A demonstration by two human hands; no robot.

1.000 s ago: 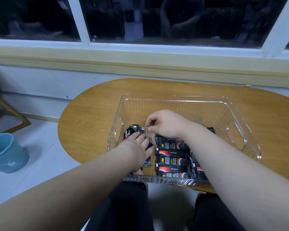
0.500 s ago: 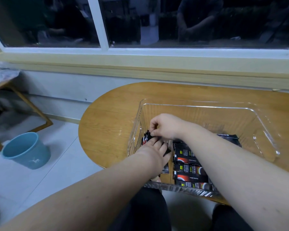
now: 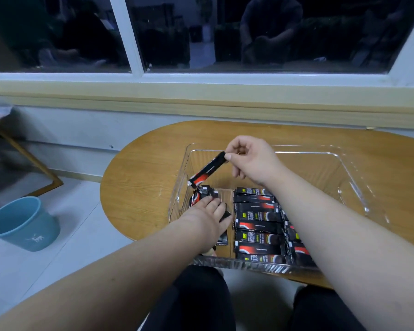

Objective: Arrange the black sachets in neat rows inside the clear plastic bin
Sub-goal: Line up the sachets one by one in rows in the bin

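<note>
**A:** What moved?

**B:** The right hand has risen from the pile. It now pinches one black sachet by its top end between thumb and forefinger, with the other fingers curled.

**A:** And the left hand?

**B:** It lies flat, fingers fairly straight, resting on the loose sachets beneath it in the clear plastic bin.

**A:** How far along is it?

**B:** Partway, I'd say. A neat column of sachets sits just right of the left hand, each one laid crosswise. The heap under that hand is still unsorted.

**A:** Which way does the held one point?

**B:** Its long axis slants. The red end hangs down and to the left of the right hand, just above the heap.
</note>
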